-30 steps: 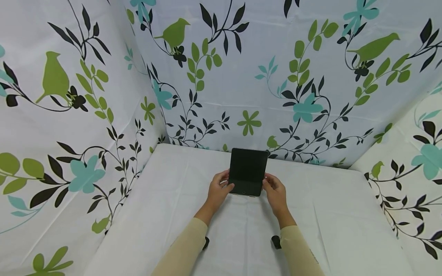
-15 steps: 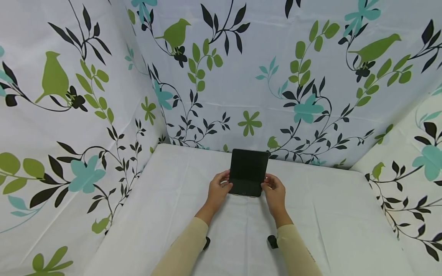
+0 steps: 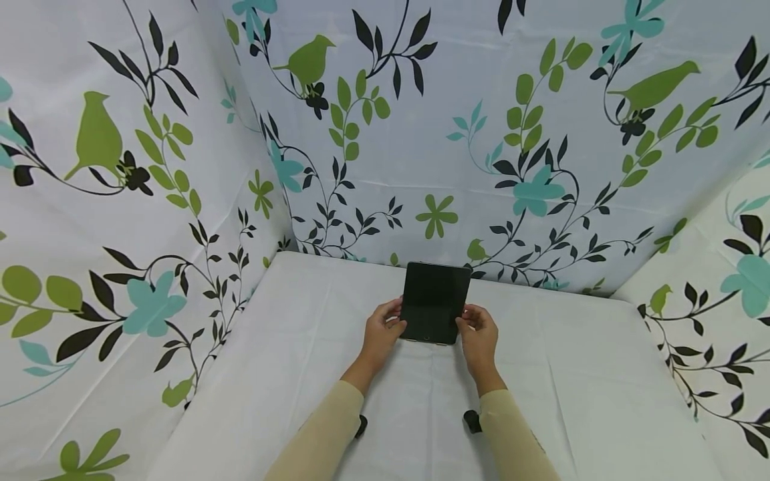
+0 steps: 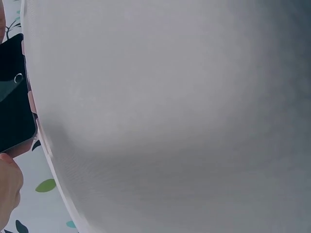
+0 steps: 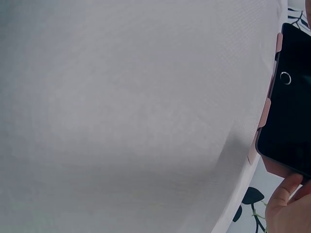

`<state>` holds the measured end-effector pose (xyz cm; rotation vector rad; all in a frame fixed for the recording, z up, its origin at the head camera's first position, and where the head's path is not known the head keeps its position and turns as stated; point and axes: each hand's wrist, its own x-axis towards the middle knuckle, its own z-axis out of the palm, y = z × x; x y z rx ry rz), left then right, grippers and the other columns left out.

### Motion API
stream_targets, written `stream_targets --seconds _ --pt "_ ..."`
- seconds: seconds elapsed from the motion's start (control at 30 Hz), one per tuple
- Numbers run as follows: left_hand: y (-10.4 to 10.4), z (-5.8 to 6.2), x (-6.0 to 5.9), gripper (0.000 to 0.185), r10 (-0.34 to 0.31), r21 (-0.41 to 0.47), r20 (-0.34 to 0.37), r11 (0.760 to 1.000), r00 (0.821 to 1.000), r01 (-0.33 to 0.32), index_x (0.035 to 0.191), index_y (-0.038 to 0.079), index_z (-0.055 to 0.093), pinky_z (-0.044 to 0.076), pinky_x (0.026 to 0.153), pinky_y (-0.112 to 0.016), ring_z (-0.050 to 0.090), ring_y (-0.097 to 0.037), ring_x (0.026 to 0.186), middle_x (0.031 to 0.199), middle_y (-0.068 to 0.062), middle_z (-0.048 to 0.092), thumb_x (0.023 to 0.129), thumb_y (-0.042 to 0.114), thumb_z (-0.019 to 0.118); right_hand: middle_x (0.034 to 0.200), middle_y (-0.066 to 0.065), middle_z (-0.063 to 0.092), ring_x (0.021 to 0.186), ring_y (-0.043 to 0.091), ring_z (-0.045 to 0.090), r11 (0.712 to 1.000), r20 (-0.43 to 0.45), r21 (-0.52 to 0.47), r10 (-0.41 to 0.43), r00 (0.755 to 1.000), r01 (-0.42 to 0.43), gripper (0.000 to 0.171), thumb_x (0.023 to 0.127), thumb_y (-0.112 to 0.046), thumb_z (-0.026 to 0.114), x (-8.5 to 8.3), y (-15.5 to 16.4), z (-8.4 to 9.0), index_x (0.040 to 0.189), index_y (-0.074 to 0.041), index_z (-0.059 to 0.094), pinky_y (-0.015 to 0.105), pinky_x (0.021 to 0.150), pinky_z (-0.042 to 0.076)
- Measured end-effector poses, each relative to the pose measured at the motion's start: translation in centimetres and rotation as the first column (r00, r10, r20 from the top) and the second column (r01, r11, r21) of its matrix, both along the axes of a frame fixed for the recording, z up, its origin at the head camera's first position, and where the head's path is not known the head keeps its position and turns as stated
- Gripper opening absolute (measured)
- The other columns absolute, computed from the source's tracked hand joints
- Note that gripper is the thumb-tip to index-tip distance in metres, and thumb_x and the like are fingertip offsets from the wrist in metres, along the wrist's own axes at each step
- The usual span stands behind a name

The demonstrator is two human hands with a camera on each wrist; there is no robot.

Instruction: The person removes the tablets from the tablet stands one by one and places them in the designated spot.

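Above the white cloth-covered worktop (image 3: 301,374), the left hand (image 3: 379,334) and right hand (image 3: 478,337) each grip a lower side edge of the flat black rectangular tablet (image 3: 434,302), apparently mid-handling; steady two-handed support seems needed next.

I see the tablet (image 3: 434,302) above the counter (image 3: 289,361), near the back curtain (image 3: 457,120), between my left hand (image 3: 379,334) and right hand (image 3: 479,337).

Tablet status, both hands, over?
Left hand and right hand grip the tablet by its side edges. Screen dark, raised over the white tabletop. Nothing in the way.
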<state>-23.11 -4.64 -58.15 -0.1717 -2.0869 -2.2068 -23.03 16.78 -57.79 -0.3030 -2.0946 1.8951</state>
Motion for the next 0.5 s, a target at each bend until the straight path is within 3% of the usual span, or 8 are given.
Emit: stream_targets --seconds 0.17,0.27,0.37,0.5 --pt "0.11 -0.02 -0.17 0.049 -0.019 0.026 -0.001 0.999 1.000 0.019 0.140 -0.008 0.054 0.039 0.111 -0.066 0.050 -0.049 0.127 0.133 -0.031 0.053 0.092 -0.015 0.060 0.102 0.018 0.062 0.086 0.009 0.059 1.000 -0.032 -0.001 -0.016 0.999 0.016 0.029 0.088 0.010 0.070 -0.25 0.13 -0.11 0.115 0.001 0.067 0.011 0.067 0.050" --pt "0.10 -0.13 -0.24 0.050 -0.020 0.026 -0.012 0.999 1.000 0.021 0.141 -0.006 0.054 0.041 0.111 -0.063 0.051 -0.047 0.127 0.135 -0.030 0.053 0.092 -0.013 0.062 0.100 0.014 0.063 0.086 0.009 0.059 1.000 -0.035 -0.002 -0.024 0.999 0.024 0.028 0.088 0.009 0.070 -0.31 0.18 -0.11 0.115 -0.001 0.068 0.011 0.068 0.051" --pt "0.03 -0.18 -0.27 0.050 -0.014 0.017 -0.024 1.000 1.000 0.014 0.141 -0.003 0.056 0.049 0.108 -0.053 0.054 -0.043 0.124 0.134 -0.027 0.056 0.092 -0.009 0.065 0.100 0.012 0.063 0.089 0.010 0.060 1.000 -0.030 -0.008 -0.027 0.999 0.027 0.028 0.088 0.008 0.071 -0.31 0.20 -0.06 0.115 -0.002 0.069 0.010 0.071 0.051" --pt "-0.03 0.01 -0.35 0.044 0.011 0.009 -0.029 1.000 1.000 -0.011 0.136 0.001 0.062 0.054 0.099 -0.028 0.058 -0.035 0.119 0.129 -0.022 0.060 0.093 -0.004 0.068 0.101 0.010 0.062 0.091 0.011 0.059 1.000 -0.026 -0.009 -0.017 1.000 0.017 0.028 0.089 0.006 0.071 -0.34 0.19 0.05 0.116 -0.003 0.068 0.010 0.073 0.051"
